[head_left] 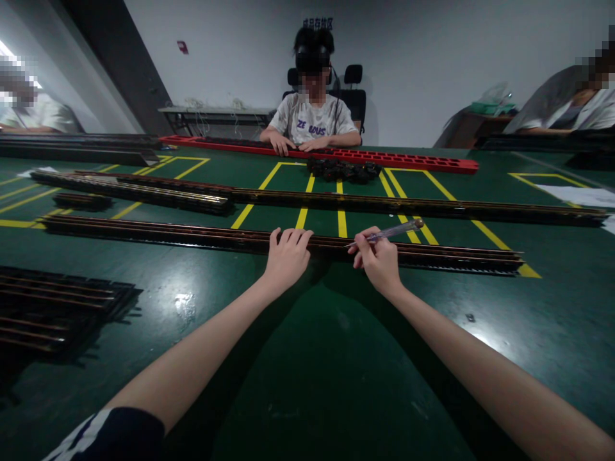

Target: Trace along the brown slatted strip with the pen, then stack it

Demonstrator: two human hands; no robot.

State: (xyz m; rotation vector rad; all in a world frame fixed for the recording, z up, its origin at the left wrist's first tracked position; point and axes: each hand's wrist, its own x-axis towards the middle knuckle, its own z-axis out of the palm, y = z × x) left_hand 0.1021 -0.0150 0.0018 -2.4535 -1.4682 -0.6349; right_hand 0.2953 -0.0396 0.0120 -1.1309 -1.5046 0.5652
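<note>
A long dark rail [216, 237] with thin copper-coloured lines lies across the table in front of me. My left hand [289, 253] rests on its middle, the fingers bent over the far edge. To the right, my right hand [378, 259] pinches a slim pen-like tool with a clear handle [396, 230]. Its brownish butt end points up and right, while its thin tip slants down to the rail's top. Whether the tip touches the rail I cannot tell. The thumb side of that hand is close against the rail.
Beyond lie more dark rails [384, 203] and a bundle of strips [144, 192]. A black heap [343, 169] sits before a long red frame [408, 159], where a person [312, 121] works. Stacked dark strips [57, 301] lie at left. Yellow tape lines [342, 218] mark the green table.
</note>
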